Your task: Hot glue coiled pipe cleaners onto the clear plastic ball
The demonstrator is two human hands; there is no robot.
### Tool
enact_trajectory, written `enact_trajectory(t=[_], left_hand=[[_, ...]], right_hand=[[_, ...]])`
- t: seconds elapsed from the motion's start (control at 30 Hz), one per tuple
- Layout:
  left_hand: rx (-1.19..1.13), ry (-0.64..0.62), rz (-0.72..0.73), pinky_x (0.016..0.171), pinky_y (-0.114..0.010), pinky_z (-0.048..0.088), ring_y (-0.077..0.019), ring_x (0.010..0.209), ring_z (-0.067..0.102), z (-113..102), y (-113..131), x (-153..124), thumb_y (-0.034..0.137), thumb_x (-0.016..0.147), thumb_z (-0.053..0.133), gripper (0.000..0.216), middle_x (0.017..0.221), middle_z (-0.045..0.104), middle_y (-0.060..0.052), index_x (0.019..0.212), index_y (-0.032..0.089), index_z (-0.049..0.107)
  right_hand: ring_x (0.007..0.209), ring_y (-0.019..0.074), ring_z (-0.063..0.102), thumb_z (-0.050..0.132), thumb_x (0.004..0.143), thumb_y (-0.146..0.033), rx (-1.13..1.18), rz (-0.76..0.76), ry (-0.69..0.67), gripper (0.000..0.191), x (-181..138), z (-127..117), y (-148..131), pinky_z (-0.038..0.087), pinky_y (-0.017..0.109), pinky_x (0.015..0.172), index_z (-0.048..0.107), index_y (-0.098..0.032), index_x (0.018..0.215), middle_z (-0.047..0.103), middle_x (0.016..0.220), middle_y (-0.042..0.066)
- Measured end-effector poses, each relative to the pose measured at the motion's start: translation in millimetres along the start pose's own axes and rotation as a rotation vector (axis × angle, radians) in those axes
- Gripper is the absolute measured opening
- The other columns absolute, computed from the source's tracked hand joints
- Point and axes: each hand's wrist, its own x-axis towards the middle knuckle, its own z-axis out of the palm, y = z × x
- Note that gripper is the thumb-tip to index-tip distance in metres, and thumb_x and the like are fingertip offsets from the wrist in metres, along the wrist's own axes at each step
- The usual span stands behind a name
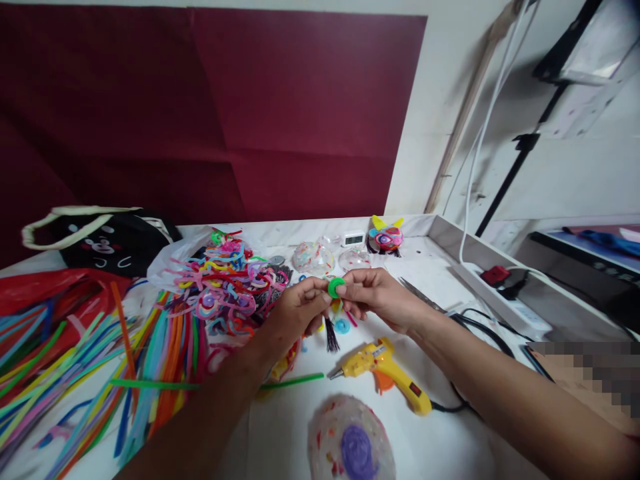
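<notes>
A small green pipe-cleaner coil (337, 287) is pinched between my two hands above the middle of the table. My left hand (309, 301) grips its left side. The fingers of my right hand (371, 293) press on its right side. Just below hang a dark tassel (331, 335) and a light blue coil (342, 326), lower than my fingertips. A yellow glue gun (383, 370) lies beneath my right forearm, nozzle to the left. Nearest to me rests a clear speckled dome (351, 440) bearing a purple spiral. One green pipe cleaner (295, 382) lies by the nozzle.
Pipe cleaners (170, 360) spread over the left side, beside a heap of curled pieces (225, 287). Behind stand a black bag (107, 243), clear domes (313, 257), a small digital display (353, 239) and a colourful decorated ball (386, 238). Scissors (423, 295) and a power strip (503, 300) lie right.
</notes>
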Motion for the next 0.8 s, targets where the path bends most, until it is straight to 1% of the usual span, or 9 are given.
enact_trajectory(t=[0.1, 0.2, 0.27, 0.3, 0.37, 0.47, 0.53, 0.6, 0.8], left_hand=[[0.102, 0.046, 0.065, 0.039, -0.018, 0.025, -0.0053, 0.038, 0.031, 1.6, -0.6, 2.1, 0.041, 0.083, 0.054, 0.024, 0.054, 0.044, 0.009, 0.089, 0.019, 0.058], [0.26, 0.097, 0.16, 0.043, -0.019, 0.028, -0.0071, 0.045, 0.037, 2.2, 4.0, -1.4, 0.038, 0.085, 0.054, 0.021, 0.057, 0.049, 0.007, 0.086, 0.018, 0.061], [0.391, 0.146, 0.236, 0.048, -0.02, 0.03, -0.0087, 0.051, 0.042, 3.4, 9.5, -6.1, 0.033, 0.086, 0.055, 0.017, 0.06, 0.052, 0.005, 0.083, 0.018, 0.064], [0.458, 0.17, 0.277, 0.051, -0.021, 0.031, -0.0094, 0.054, 0.044, 4.3, 12.3, -8.7, 0.03, 0.086, 0.056, 0.016, 0.062, 0.053, 0.004, 0.081, 0.018, 0.064], [0.58, 0.201, 0.361, 0.057, -0.023, 0.033, -0.0106, 0.06, 0.047, 7.3, 16.7, -13.4, 0.025, 0.086, 0.056, 0.015, 0.066, 0.055, 0.002, 0.078, 0.017, 0.065], [0.72, 0.203, 0.478, 0.062, -0.025, 0.034, -0.012, 0.064, 0.051, 13.8, 19.0, -17.9, 0.022, 0.089, 0.052, 0.017, 0.07, 0.056, 0.001, 0.078, 0.016, 0.064], [0.786, 0.193, 0.542, 0.062, -0.025, 0.035, -0.0129, 0.065, 0.052, 19.0, 18.9, -19.4, 0.021, 0.09, 0.05, 0.019, 0.07, 0.056, 0.0, 0.077, 0.016, 0.063], [0.832, 0.184, 0.595, 0.062, -0.025, 0.036, -0.0133, 0.065, 0.053, 24.0, 19.0, -20.3, 0.02, 0.092, 0.049, 0.02, 0.07, 0.057, -0.001, 0.078, 0.016, 0.063], [0.868, 0.175, 0.681, 0.065, -0.021, 0.041, -0.0116, 0.071, 0.058, 35.5, 24.4, -22.1, 0.016, 0.092, 0.051, 0.011, 0.078, 0.062, 0.001, 0.09, 0.017, 0.061]], right_hand=[[0.045, 0.0049, 0.052, 0.072, 0.081, -0.039, 0.039, -0.005, 0.027, 0.028, -2.7, 1.6, -2.8, 0.038, 0.017, 0.041, 0.061, -0.014, 0.076, 0.061, 0.06, -0.006], [0.047, 0.006, 0.055, 0.08, 0.07, -0.038, 0.085, 0.004, 0.04, 0.03, -7.2, 3.0, -4.0, 0.04, 0.018, 0.044, 0.062, -0.015, 0.075, 0.064, 0.06, -0.004], [0.05, 0.0075, 0.058, 0.081, 0.065, -0.037, 0.121, 0.014, 0.047, 0.031, -11.1, 3.1, -4.7, 0.042, 0.019, 0.046, 0.063, -0.015, 0.078, 0.066, 0.062, -0.003], [0.052, 0.0085, 0.06, 0.08, 0.065, -0.038, 0.139, 0.019, 0.054, 0.032, -13.3, 3.1, -5.3, 0.043, 0.02, 0.046, 0.063, -0.016, 0.081, 0.068, 0.064, -0.002], [0.055, 0.0108, 0.063, 0.074, 0.07, -0.044, 0.168, 0.027, 0.069, 0.033, -17.9, 3.2, -6.5, 0.043, 0.021, 0.046, 0.062, -0.019, 0.088, 0.07, 0.069, -0.001], [0.056, 0.0117, 0.064, 0.069, 0.076, -0.048, 0.157, 0.028, 0.086, 0.032, -25.1, 4.3, -7.9, 0.043, 0.021, 0.045, 0.061, -0.019, 0.086, 0.07, 0.072, 0.0], [0.055, 0.0107, 0.063, 0.075, 0.073, -0.045, 0.129, 0.021, 0.094, 0.032, -30.0, 5.0, -8.3, 0.043, 0.02, 0.045, 0.062, -0.017, 0.082, 0.069, 0.07, 0.0], [0.056, 0.0103, 0.063, 0.078, 0.069, -0.041, 0.117, 0.008, 0.108, 0.032, -34.9, 4.8, -8.6, 0.044, 0.02, 0.047, 0.064, -0.016, 0.083, 0.068, 0.067, 0.0], [0.064, 0.0127, 0.066, 0.075, 0.069, -0.033, 0.135, -0.05, 0.165, 0.031, -49.4, -2.3, -10.5, 0.048, 0.023, 0.055, 0.065, -0.015, 0.093, 0.07, 0.069, 0.0]])
